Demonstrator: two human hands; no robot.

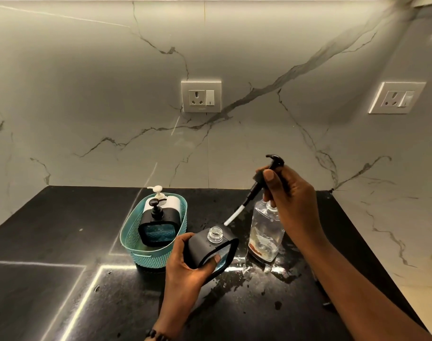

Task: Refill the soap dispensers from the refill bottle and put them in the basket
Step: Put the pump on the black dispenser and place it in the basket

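Black-framed, tilted and uncapped, the dispenser [210,249] sits gripped in the left hand [187,264] beside the teal basket [146,244], while the right hand [288,193] pinches its pump [261,183] over a wet dark counter [62,279] below marble wall [87,94].

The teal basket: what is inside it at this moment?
Inside the teal basket stand two dispensers: a black one in front showing blue soap, and a white one behind it. The black one covers the white one's lower body, so its fill level cannot be seen.
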